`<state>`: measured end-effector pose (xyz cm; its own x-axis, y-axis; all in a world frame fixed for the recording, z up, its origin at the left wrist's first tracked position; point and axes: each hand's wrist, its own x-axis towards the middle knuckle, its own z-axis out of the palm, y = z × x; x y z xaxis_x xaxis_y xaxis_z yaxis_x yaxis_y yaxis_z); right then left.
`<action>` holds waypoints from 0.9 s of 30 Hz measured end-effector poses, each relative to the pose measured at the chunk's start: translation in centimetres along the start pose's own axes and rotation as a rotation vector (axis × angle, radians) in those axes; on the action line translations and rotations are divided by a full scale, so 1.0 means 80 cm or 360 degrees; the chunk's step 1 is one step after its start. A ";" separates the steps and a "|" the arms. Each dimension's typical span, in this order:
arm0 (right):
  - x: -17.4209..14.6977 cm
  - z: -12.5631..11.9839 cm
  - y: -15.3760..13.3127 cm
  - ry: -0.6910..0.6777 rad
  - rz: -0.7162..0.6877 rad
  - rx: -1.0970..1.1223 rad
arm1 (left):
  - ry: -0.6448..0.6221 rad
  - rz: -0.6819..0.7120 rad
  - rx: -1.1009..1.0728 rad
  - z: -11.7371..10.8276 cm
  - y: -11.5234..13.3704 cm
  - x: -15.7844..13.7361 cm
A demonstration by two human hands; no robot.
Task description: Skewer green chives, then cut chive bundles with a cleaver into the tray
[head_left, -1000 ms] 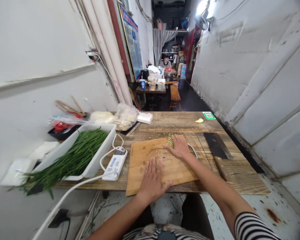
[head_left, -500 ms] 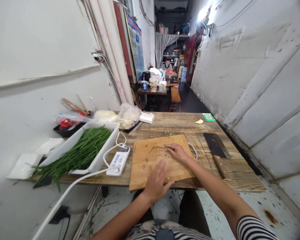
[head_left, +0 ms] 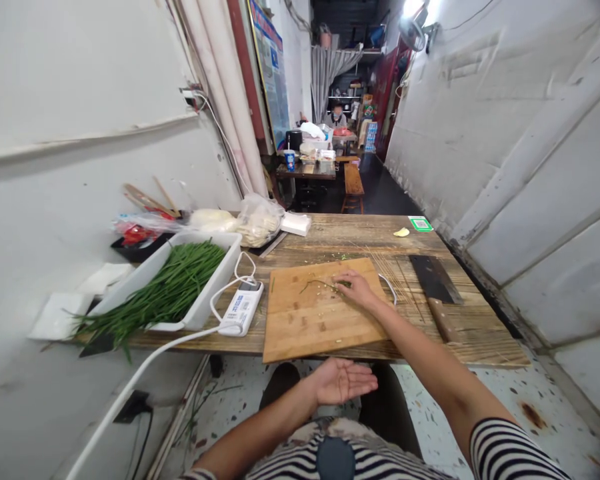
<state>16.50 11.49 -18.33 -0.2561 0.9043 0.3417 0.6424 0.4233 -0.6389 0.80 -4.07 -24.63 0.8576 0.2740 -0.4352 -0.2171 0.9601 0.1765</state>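
On the wooden cutting board [head_left: 300,327], my right hand [head_left: 355,288] has its fingers curled down around one end of a thin, wilted chive stem [head_left: 311,284]. Small pale and green scraps lie about the fingertips; what is under the palm is hidden. My left hand [head_left: 343,381] is palm up just below the board's near edge, fingers stretched out and nothing in it. To the right of the board lies a cleaver [head_left: 437,287] with a wooden handle. A white tub [head_left: 233,257] on the left holds a heap of long green chives [head_left: 180,283].
A white power strip [head_left: 241,308] with its cable lies between tub and board. Behind are plastic bags [head_left: 260,220] and a white box [head_left: 296,223]. Thin sticks [head_left: 397,287] lie right of the board. A green code card [head_left: 420,224] marks the far corner. A person sits far back.
My left hand has moved off the board, down past its near edge, and turned palm up. My right hand stays on the board, its fingers now more curled. The view has shifted slightly.
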 end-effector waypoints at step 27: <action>-0.062 0.006 -0.071 0.0010 0.0036 -0.0432 | -0.0096 0.0063 -0.0372 0.028 -0.010 0.002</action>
<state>13.78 4.66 -16.75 -0.2355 0.9126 0.3342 0.8181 0.3718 -0.4387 2.20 -4.95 -22.87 0.8711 0.3145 -0.3771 -0.3471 0.9376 -0.0199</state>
